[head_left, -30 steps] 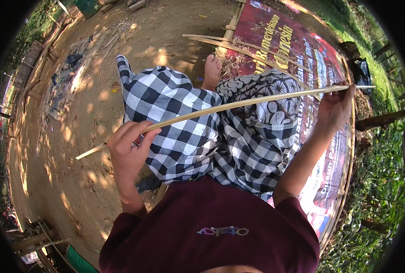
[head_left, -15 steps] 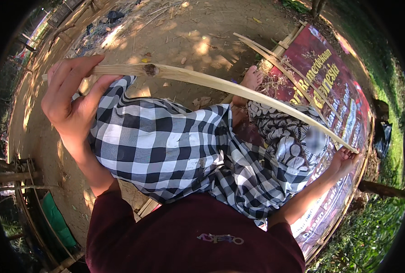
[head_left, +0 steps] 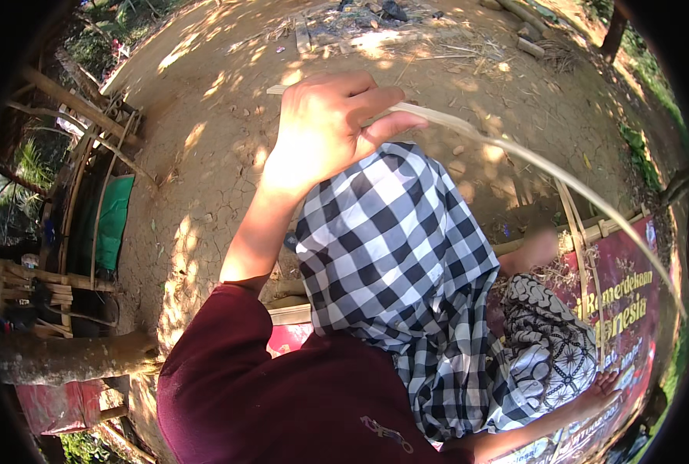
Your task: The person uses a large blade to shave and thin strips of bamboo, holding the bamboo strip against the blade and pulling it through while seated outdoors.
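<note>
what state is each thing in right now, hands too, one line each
left hand: closed around the bamboo strip
bamboo strip: gripped near one end, other end unheld
right hand: open, apart from the strip
checkered cloth: draped, creased
red banner: spread out, partly covered
green sheet: hanging

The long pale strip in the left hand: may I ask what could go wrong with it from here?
The left hand grips the long pale strip near one end, while the right hand is off it, so the far end might swing. The left hand is bare, so a rough edge might prick it. The bare foot is near other thin strips, which might scratch it.
</note>
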Demonstrator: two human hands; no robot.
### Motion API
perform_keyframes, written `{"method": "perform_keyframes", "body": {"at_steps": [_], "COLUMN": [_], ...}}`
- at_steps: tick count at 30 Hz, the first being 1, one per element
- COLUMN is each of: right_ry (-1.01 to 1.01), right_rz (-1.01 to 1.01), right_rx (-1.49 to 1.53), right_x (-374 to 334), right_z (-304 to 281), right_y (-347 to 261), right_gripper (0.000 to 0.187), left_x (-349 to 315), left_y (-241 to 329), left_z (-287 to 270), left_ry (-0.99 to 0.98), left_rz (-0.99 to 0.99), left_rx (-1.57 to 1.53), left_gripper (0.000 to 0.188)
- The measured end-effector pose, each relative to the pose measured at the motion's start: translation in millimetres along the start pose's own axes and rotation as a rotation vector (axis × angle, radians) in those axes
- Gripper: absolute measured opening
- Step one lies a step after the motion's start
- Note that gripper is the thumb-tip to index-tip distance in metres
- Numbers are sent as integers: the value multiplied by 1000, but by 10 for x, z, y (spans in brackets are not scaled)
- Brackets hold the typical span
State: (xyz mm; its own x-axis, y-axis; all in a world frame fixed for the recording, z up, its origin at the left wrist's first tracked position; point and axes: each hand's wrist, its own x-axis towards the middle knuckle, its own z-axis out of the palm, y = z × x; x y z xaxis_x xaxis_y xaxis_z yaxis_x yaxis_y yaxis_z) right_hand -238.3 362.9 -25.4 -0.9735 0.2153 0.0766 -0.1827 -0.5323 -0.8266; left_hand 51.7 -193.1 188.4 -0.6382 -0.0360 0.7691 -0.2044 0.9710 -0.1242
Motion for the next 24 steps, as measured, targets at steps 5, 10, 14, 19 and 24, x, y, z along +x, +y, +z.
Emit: {"method": "perform_keyframes", "body": {"at_steps": [5, 10, 14, 19, 24], "right_ry": [50, 148, 237, 366, 271], "right_rz": [-56, -95, -86, 34, 95], "right_rx": [-246, -191, -219, -455, -761], "right_x": [40, -336, -430, -767, -1281], "right_z": [-137, 165, 75, 161, 16], "right_y": [44, -96, -47, 183, 749], "right_gripper": [56, 47, 45, 37, 22], "left_x": [-170, -466, -641, -573, -531], "left_y": [-48, -196, -226, -126, 318], "left_z": [309, 541, 953, 1214, 1673], "left_ry": [-72, -423, -560, -525, -559], "left_rz": [-513, -543, -516, -664, -972], "left_rx": [-27, 234, 232, -159, -920], "left_gripper": [31, 25, 19, 23, 20]}}
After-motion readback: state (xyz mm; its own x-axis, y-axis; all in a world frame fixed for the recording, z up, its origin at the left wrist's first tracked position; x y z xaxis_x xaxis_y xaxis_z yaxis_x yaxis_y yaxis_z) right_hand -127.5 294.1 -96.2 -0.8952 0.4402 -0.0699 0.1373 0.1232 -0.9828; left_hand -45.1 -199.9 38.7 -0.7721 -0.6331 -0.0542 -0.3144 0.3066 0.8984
